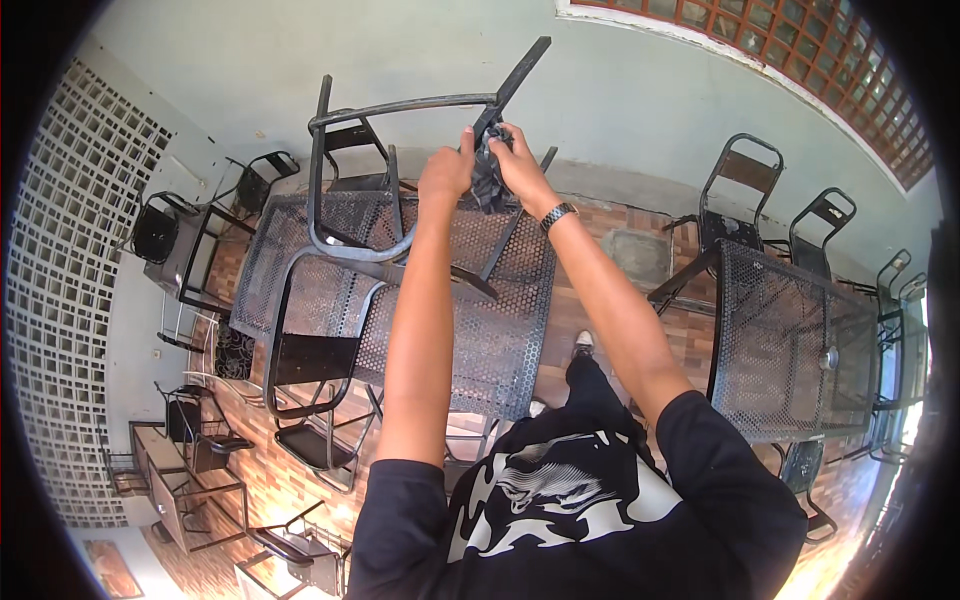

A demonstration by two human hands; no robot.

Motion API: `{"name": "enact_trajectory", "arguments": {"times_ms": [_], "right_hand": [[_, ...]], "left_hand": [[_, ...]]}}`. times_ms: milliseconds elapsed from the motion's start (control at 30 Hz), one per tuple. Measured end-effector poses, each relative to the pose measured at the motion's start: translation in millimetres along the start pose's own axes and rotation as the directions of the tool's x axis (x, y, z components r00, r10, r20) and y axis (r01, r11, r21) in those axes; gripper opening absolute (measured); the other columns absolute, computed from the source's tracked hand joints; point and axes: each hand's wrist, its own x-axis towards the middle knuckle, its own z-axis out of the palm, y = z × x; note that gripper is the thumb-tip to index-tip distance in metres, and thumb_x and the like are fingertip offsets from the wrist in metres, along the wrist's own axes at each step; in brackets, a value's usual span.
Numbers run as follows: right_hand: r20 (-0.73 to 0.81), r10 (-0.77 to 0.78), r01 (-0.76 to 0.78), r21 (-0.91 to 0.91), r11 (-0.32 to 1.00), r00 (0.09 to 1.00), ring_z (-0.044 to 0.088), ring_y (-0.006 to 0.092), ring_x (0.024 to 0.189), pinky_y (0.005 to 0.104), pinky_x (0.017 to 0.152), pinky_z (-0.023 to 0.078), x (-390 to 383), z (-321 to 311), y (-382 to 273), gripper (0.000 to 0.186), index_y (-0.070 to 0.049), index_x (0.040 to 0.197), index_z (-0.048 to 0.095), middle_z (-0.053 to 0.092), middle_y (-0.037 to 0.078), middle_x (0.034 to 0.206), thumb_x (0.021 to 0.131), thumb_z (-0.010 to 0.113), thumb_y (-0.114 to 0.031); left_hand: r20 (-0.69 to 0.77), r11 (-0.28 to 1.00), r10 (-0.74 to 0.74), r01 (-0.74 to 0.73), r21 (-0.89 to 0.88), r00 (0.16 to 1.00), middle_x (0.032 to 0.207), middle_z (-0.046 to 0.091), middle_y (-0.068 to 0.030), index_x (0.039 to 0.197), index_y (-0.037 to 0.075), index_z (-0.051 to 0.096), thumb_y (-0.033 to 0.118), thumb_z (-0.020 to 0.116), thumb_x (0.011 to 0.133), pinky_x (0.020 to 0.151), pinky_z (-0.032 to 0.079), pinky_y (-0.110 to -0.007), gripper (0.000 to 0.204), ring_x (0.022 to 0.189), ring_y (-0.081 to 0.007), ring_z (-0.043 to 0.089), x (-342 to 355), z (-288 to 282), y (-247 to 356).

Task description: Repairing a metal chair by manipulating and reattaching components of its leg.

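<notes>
A black metal chair (362,250) stands overturned on a perforated metal table (440,345), its legs pointing up. My left hand (446,176) is closed at one raised leg, thumb along the metal and the other fingers mostly hidden. A dark grey, crumpled cloth (490,188) is wrapped about the same leg and hangs below it. On the right side of that leg, my right hand (520,172) pinches the cloth against the metal. Both arms reach forward over the table.
Another perforated table (770,340) stands to the right, with a black chair (738,190) behind it. A chair (318,345) is at the near left side of my table. More chairs and a wooden desk (165,470) fill the left. A pale wall (400,60) rises behind.
</notes>
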Motion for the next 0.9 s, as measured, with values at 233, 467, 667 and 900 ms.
{"name": "enact_trajectory", "arguments": {"times_ms": [233, 467, 667, 900], "right_hand": [[-0.239, -0.217, 0.166, -0.216, 0.962, 0.946, 0.057, 0.0148, 0.082, 0.031, 0.075, 0.046, 3.9, -3.8, -7.2, 0.033, 0.002, 0.109, 0.054, 0.062, 0.007, 0.09, 0.094, 0.062, -0.026], [-0.214, -0.207, 0.161, -0.214, 0.963, 0.955, 0.059, 0.0424, 0.088, 0.0478, 0.079, 0.045, 20.1, 16.7, 1.3, 0.025, 0.001, 0.103, 0.041, 0.058, 0.026, 0.092, 0.095, 0.053, -0.019], [-0.172, -0.117, 0.087, -0.172, 0.981, 0.978, 0.06, 0.0459, 0.095, 0.0482, 0.08, 0.046, 8.1, 23.4, -7.7, 0.033, 0.002, 0.114, 0.036, 0.061, 0.029, 0.102, 0.099, 0.049, -0.025], [0.029, 0.044, -0.039, -0.155, 0.987, 0.999, 0.059, 0.0254, 0.101, 0.0358, 0.089, 0.044, 3.5, 3.3, -2.0, 0.041, 0.004, 0.122, 0.042, 0.061, 0.018, 0.11, 0.099, 0.05, -0.029]], "left_hand": [[0.15, 0.976, -0.132, 0.155, -0.153, 0.98, 0.105, 0.062, -0.035, 0.102, -0.01, 0.067, 0.052, 0.022, 0.1, 0.098, 0.043, -0.051, 0.077, 0.11, -0.0457, 0.058, 7.2, 1.3, -3.2], [0.009, 0.995, -0.097, 0.097, -0.002, 0.995, 0.117, 0.059, -0.0335, 0.109, -0.009, 0.065, 0.05, 0.02, 0.101, 0.103, 0.04, -0.051, 0.074, 0.116, -0.0457, 0.055, -0.7, 3.6, 4.5], [-0.025, 0.99, -0.131, 0.132, 0.046, 0.991, 0.116, 0.06, -0.032, 0.108, -0.006, 0.067, 0.058, 0.026, 0.098, 0.101, 0.043, -0.051, 0.076, 0.114, -0.0453, 0.057, -6.3, -4.8, 0.6], [-0.06, 0.978, -0.157, 0.163, 0.126, 0.986, 0.113, 0.064, -0.028, 0.107, -0.001, 0.07, 0.064, 0.028, 0.096, 0.096, 0.047, -0.049, 0.078, 0.11, -0.043, 0.06, -21.7, -8.5, 10.8]]}}
